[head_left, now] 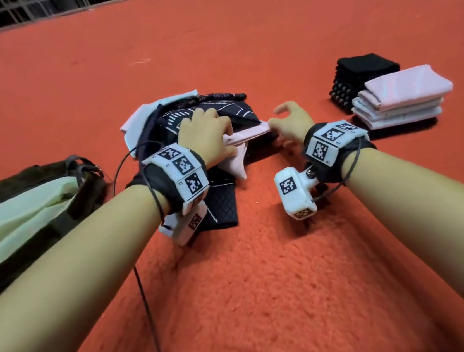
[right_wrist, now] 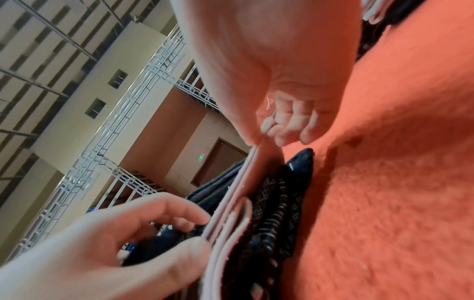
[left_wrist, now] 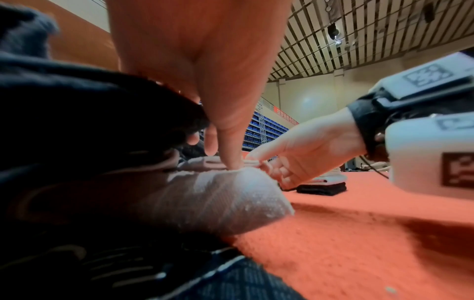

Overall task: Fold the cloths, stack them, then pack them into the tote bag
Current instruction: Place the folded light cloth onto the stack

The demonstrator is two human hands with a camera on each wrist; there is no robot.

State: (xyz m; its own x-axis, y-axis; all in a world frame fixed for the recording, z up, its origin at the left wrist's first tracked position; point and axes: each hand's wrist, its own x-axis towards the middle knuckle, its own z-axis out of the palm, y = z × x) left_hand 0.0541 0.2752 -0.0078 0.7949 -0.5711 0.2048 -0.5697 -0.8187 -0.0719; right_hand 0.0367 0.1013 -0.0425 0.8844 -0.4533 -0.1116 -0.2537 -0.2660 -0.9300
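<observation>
A pale pink cloth (head_left: 249, 134), folded into a long strip, lies on top of a loose pile of dark patterned and white cloths (head_left: 188, 114) in the middle of the orange mat. My left hand (head_left: 227, 138) holds its left part, thumb and fingers pinching the layered edge (right_wrist: 231, 223). My right hand (head_left: 275, 125) pinches the strip's right end between thumb and fingertips (right_wrist: 279, 132). In the left wrist view my thumb (left_wrist: 231, 146) presses down on the pink cloth (left_wrist: 225, 194). The dark tote bag (head_left: 24, 207) with a pale green lining lies open at the left.
Two folded stacks stand at the right: black cloths (head_left: 364, 74) behind, pink and white cloths (head_left: 402, 99) in front. A thin cable (head_left: 145, 303) trails from my left wrist across the orange mat (head_left: 268, 288). A railing (head_left: 29, 10) runs along the far edge.
</observation>
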